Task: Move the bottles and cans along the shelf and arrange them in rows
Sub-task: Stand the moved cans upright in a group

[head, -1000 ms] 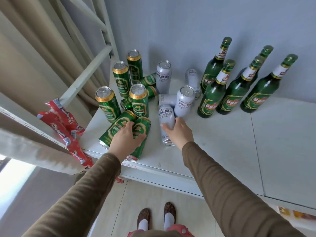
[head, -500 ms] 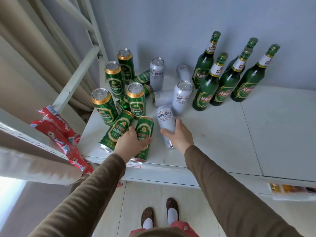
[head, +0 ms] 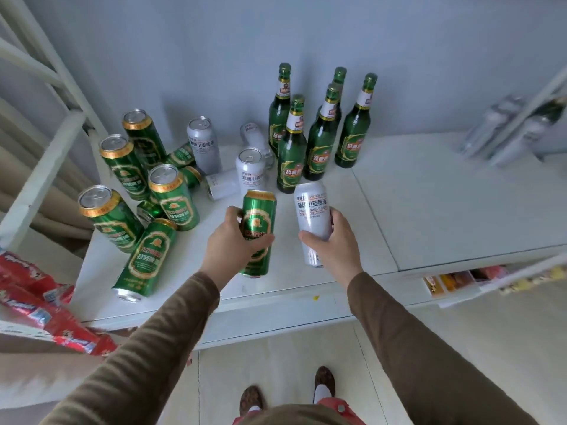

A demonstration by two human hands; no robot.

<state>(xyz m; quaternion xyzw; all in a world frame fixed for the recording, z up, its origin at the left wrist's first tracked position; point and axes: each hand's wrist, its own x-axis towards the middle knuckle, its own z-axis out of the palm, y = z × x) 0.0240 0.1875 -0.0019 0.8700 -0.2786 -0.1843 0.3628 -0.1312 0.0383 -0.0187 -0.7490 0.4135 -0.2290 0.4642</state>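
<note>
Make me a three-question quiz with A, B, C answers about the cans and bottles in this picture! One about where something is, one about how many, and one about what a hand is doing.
1. Where do the green glass bottles stand on the shelf?
A. At the back by the wall
B. At the front edge
C. On the floor

2. How many green glass bottles are there?
A. Three
B. Five
C. Eight

3. What is the left hand doing?
A. Resting flat on the shelf
B. Gripping a green can
C. Holding a bottle

Answers:
1. A, the bottles stand upright close to the grey wall.
2. B, five capped necks show.
3. B, its fingers wrap the green can, while the right hand grips a white can.
</note>
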